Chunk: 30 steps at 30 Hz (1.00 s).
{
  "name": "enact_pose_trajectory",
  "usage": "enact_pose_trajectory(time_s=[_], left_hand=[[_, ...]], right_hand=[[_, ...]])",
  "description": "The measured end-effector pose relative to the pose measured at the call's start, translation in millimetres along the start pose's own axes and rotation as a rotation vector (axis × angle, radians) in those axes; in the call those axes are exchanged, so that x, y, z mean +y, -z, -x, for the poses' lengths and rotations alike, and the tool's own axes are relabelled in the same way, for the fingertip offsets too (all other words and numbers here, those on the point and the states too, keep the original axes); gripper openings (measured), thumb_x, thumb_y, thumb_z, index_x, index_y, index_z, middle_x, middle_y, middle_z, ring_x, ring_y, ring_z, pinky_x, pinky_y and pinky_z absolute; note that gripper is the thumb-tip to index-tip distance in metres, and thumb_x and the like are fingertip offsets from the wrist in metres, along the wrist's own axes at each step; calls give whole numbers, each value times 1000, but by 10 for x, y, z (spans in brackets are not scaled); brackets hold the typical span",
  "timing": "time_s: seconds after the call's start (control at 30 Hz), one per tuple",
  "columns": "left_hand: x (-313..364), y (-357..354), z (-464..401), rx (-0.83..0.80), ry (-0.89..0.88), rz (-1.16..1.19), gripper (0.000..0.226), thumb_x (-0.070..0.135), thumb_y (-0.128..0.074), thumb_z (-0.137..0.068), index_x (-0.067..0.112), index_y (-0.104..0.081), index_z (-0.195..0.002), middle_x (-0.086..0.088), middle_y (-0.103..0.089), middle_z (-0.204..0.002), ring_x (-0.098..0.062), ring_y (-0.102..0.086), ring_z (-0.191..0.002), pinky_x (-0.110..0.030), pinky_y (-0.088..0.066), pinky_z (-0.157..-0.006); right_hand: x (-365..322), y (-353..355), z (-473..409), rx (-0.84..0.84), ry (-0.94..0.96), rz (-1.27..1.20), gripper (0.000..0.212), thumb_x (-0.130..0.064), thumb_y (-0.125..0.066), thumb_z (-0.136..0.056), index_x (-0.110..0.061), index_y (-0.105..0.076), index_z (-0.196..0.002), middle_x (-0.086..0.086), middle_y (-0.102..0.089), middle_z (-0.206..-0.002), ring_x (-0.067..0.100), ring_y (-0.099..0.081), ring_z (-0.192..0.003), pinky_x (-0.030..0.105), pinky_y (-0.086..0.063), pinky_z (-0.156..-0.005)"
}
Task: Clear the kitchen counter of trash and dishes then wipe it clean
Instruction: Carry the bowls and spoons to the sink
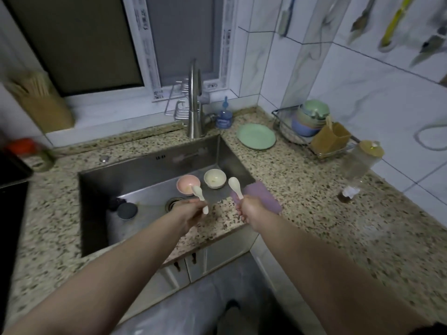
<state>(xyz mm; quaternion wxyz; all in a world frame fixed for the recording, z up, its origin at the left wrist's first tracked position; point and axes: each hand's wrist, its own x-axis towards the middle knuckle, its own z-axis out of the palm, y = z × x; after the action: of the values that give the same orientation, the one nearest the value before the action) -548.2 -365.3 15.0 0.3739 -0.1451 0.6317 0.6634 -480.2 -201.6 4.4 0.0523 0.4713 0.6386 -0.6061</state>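
Cream spoons, one gripped in the left hand [193, 215], one in the right hand [250, 210], above the sink [150, 170]. Window-frame stickers [158, 94] too blurred to read.

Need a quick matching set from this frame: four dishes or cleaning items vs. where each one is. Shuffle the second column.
Things:
1. pink bowl
2. green plate
3. purple cloth
4. spoon

Places:
A. gripped in the right hand
B. on the counter by the dish rack
C. inside the sink
D. on the counter at the sink's right edge

Pairs: 1-C, 2-B, 3-D, 4-A
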Motion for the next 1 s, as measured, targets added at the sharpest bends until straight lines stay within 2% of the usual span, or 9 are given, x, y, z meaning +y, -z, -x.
enact_pose_trajectory(time_s=[0.13, 0.23, 0.33, 0.43, 0.5, 0.57, 0.7, 0.87, 1.0], left_hand=[[65, 170, -331, 103, 35, 97, 3, 9, -62, -94, 7, -61, -92, -7, -59, -74, -13, -57, -64, -17, -49, -42], [167, 170, -623, 171, 59, 182, 10, 9, -62, -93, 6, -59, -102, -8, -59, -76, -13, -56, -66, -22, -53, -55], [320, 107, -926, 211, 102, 232, 13, 4, -59, -95, 3, -58, -82, -7, -59, -62, -13, -54, -62, -18, -51, -49], [463, 22, -1198, 256, 141, 243, 17, 0, -60, -91, 2, -57, -75, -6, -57, -45, -13, -53, -48, -15, -47, -39], [545, -30, -1374, 290, 160, 244, 15, -3, -59, -90, 2, -57, -76, -10, -57, -52, -15, -53, -51, -16, -47, -40], [605, -88, -1527, 326, 167, 244, 13, -5, -59, -88, 1, -57, -78, -13, -54, -63, -17, -51, -59, -17, -47, -40], [589, -121, -1780, 308, 197, 277, 19, -6, -52, -90, 4, -53, -74, -9, -49, -62, -15, -47, -57, -18, -46, -41], [480, 22, -2066, 360, 279, 397, 12, -2, -60, -89, 2, -57, -78, -12, -57, -68, -18, -55, -65, -24, -54, -56], [486, 50, -2256, 403, 312, 337, 15, 4, -65, -89, 5, -57, -76, -8, -58, -59, -16, -52, -59, -22, -43, -57]], right_hand=[[-137, -195, -314, -38, -60, -70, 23, -6, -31, -102, -7, -50, -114, 5, -58, -71, 11, -47, -50, 20, -30, -39], [-307, -219, -597, -119, -96, -222, 23, -6, -33, -103, -9, -46, -122, 4, -63, -79, 12, -57, -61, 18, -35, -44], [-525, -185, -975, -185, -137, -244, 11, -9, -43, -102, -10, -54, -104, 1, -65, -86, 10, -53, -61, 17, -31, -40], [-765, -147, -1413, -227, -143, -187, 19, -11, -50, -99, -8, -64, -86, -2, -69, -62, 6, -51, -46, 16, -27, -36], [-926, -125, -1666, -217, -142, -111, 18, -14, -53, -98, -4, -68, -96, -3, -62, -46, 2, -43, -32, 15, -25, -32], [-1033, -101, -1884, -201, -135, -90, 17, -17, -54, -99, -5, -66, -98, 3, -62, -56, 3, -36, -32, 15, -21, -29], [-1060, -158, -2265, -226, -188, -108, 14, -14, -49, -101, -5, -60, -97, 8, -67, -81, 1, -37, -29, 13, -22, -29], [-861, -374, -2526, -231, -351, -112, 26, -1, -37, -102, -10, -54, -85, 5, -64, -75, 1, -57, -38, 11, -33, -41], [-741, -459, -2577, -225, -423, -211, 23, 0, -44, -102, -3, -54, -81, 8, -64, -76, 10, -66, -57, 12, -47, -44]])
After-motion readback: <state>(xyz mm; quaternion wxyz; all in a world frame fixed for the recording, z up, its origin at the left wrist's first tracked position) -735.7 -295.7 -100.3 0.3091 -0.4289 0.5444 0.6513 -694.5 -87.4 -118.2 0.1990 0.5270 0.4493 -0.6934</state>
